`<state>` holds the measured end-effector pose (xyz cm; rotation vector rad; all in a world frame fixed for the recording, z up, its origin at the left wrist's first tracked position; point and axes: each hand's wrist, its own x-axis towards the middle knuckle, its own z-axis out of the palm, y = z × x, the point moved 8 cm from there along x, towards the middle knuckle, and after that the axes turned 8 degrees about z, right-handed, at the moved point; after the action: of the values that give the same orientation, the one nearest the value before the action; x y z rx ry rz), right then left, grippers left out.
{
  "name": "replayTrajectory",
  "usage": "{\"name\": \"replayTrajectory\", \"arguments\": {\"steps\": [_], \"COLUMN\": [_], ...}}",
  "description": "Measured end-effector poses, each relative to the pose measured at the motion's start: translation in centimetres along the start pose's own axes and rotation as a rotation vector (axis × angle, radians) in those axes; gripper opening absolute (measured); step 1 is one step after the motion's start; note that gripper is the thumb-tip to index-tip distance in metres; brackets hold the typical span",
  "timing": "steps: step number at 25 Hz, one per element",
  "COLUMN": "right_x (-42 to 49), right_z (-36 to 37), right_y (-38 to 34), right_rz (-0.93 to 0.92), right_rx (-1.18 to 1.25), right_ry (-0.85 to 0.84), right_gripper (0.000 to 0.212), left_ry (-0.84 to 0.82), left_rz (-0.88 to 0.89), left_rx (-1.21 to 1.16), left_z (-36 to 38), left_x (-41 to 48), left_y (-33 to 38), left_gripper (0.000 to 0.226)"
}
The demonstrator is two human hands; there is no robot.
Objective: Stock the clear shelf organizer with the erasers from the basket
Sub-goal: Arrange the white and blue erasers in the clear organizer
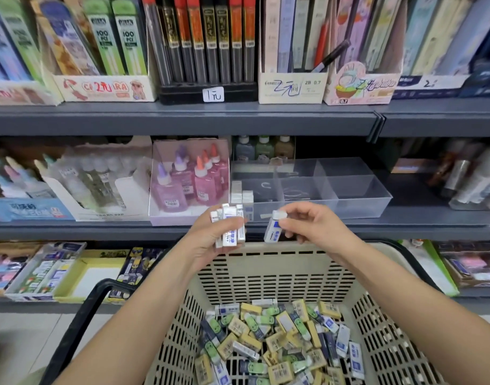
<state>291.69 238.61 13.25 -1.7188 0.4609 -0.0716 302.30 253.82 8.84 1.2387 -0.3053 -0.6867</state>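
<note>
Several white erasers with blue printed sleeves, a bundle of erasers (229,227), stand upright in the left hand (210,240). Their long axes run nearly vertical and their short ends point up toward the shelf. The fingers curl round the bundle from behind and the thumb presses across its front.

The right hand (313,226) pinches a single eraser (272,230) near its top end between thumb and fingertips. This eraser hangs with its long axis close to vertical, the lower end tipped slightly toward the left hand, and its blue label faces the camera. Both hands are raised above the far rim of the basket (266,276), just in front of the middle shelf (432,215).

On that shelf sits the clear organizer (357,190), split by see-through dividers into compartments. A few stocked erasers (242,194) stand on end in its front-left corner, directly behind the bundle. Close to the left of the organizer is a box of pink and purple glitter glue bottles (189,179).

Below the hands, the beige slotted basket holds a heap of loose erasers (282,337) lying every way. Some are white with blue sleeves, some yellow with barcodes, some green with smiling faces. A black handle (80,323) arcs round the basket's left side. Boxes of pencil leads (205,40) fill the top shelf.
</note>
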Motion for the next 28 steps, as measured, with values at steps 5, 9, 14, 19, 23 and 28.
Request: {"name": "replayTrajectory", "arguments": {"steps": [5, 9, 14, 19, 23, 28], "right_x": [4.5, 9.0, 12.1, 12.8, 12.7, 10.2], "right_z": [-2.1, -1.1, 0.6, 2.9, 3.7, 3.2], "right_y": [-4.2, -5.8, -5.0, -3.3, -2.8, -5.3], "right_rz": [-0.109, -0.091, 0.001, 0.042, 0.041, -0.131], "right_rx": [-0.219, -0.54, -0.69, -0.899, -0.988, -0.859], "right_ry": [0.269, 0.333, 0.269, 0.075, -0.039, 0.139], "right_gripper": [0.011, 0.021, 0.025, 0.025, 0.032, 0.028], "left_ry": [0.097, 0.112, 0.165, 0.174, 0.173, 0.163], "left_rz": [0.059, 0.088, 0.126, 0.126, 0.11, 0.112], "left_rx": [0.034, 0.063, 0.076, 0.078, 0.089, 0.06], "left_z": [-1.6, -2.1, -3.6, -3.9, -3.4, -2.9], "left_x": [1.4, 2.1, 2.8, 3.3, 3.5, 3.3], "left_y": [1.1, 1.3, 1.4, 1.1, 1.3, 1.9], "left_gripper": [0.035, 0.031, 0.039, 0.039, 0.039, 0.032]}}
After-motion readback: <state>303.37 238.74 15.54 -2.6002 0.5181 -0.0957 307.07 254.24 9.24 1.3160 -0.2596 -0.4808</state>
